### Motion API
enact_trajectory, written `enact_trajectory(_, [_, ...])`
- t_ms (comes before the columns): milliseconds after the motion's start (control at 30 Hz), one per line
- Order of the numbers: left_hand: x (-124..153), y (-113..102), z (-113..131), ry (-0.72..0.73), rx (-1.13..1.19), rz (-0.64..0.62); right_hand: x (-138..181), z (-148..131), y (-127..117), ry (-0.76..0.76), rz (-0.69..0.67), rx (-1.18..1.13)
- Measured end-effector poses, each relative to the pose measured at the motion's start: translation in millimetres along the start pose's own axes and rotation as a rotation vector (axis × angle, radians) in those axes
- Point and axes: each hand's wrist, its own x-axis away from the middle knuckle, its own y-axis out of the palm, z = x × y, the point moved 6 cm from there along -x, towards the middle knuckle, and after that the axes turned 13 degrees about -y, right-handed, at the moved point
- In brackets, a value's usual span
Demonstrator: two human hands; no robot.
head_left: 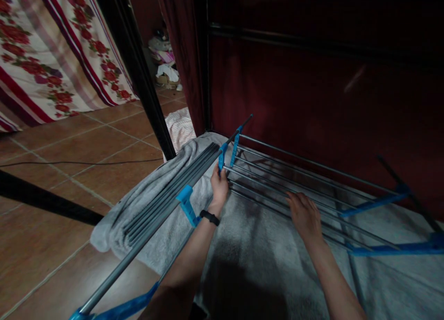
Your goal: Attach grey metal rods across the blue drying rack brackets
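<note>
A grey metal drying rack (277, 172) with blue plastic joints stands low in front of me, with a grey towel (249, 246) draped under and over its rails. My left hand (219, 186), a black band on its wrist, is closed around a blue joint at the rack's left end. My right hand (303, 213) lies flat on the middle rails with its fingers spread and holds nothing. A folded wing of grey rods (166, 200) runs down to the left of my left arm.
A dark red wardrobe front (329, 93) rises right behind the rack. A black post (138, 70) stands to the left on the brown tiled floor (69, 139). A flowered cloth (52, 47) hangs at the far left, and a black cable (69, 163) crosses the tiles.
</note>
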Motion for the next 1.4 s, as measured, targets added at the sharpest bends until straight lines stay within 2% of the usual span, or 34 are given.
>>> enact_trajectory(233, [0.5, 0.5, -4.5, 0.014, -0.016, 0.045, 3.0, 2.0, 1.9, -0.016, 0.005, 0.001])
enact_trajectory(533, [6.6, 1.3, 4.1, -0.005, 0.002, 0.016, 4.3, 5.3, 5.9, -0.098, -0.007, 0.069])
enact_trajectory(867, [4.5, 2.3, -0.5, -0.019, 0.006, 0.03, 6.8, 9.0, 7.7, -0.098, 0.03, -0.001])
enact_trajectory(1033, [4.0, 2.4, -1.9, -0.01, 0.059, 0.026, 6.2, 6.2, 4.8, -0.128, 0.055, 0.038])
enact_trajectory(1400, [5.5, 2.0, -2.5, -0.011, 0.095, 0.011, 4.8, 7.0, 4.5, -0.119, 0.023, 0.017])
